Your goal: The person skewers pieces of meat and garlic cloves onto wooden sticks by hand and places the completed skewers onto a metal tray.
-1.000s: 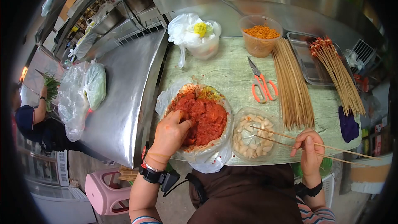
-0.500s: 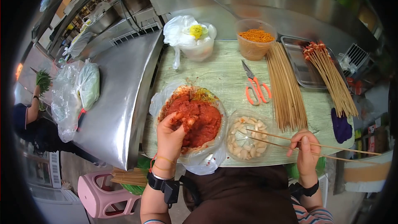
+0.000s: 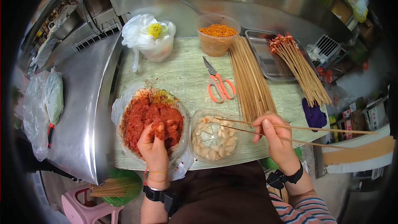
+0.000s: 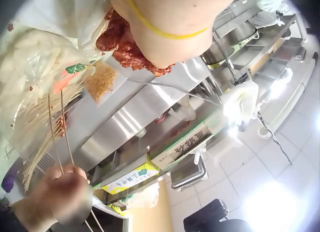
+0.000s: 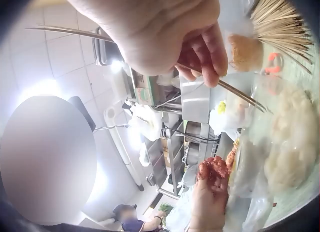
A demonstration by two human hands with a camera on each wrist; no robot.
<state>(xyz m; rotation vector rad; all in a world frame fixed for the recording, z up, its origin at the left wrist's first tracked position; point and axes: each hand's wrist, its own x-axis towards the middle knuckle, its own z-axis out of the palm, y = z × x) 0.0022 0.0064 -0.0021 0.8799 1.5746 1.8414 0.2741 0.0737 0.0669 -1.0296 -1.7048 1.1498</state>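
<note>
Left hand has risen above the bowl, meat pinched in its fingertips; right hand holds two skewers

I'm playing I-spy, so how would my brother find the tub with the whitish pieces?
Find the pale green tabletop, then look along the edge nearest the person. There, between the red mixture and the person's right hand, sits a low see-through tub with two thin sticks reaching over it. Unlike the taller tub of orange shreds farther back, it holds chunky whitish pieces.
</note>
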